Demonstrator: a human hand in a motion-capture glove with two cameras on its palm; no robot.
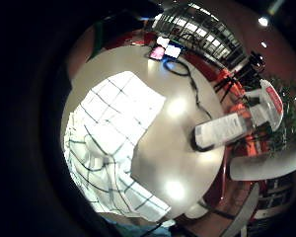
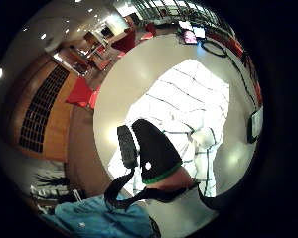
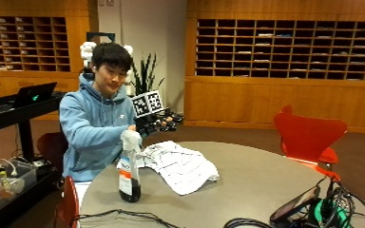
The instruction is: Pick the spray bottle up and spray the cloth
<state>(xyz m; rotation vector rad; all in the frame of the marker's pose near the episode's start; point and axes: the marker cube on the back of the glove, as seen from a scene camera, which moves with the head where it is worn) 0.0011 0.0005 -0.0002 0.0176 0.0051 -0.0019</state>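
In the outside view a spray bottle with dark liquid and a white trigger head stands upright near the round table's left edge. A white checked cloth lies crumpled just beside it, toward the table's middle. My gloved right hand hovers above the cloth, beside and slightly above the bottle's head, fingers relaxed and holding nothing. The little finger side palm view looks down on the cloth and the bottle apart from it. In the thumb side view my thumb sticks out over the cloth.
Cables and a propped phone crowd the table's near right edge, and a black cable runs along the near left edge. A red chair stands at the far right. A cart with a laptop is at the left.
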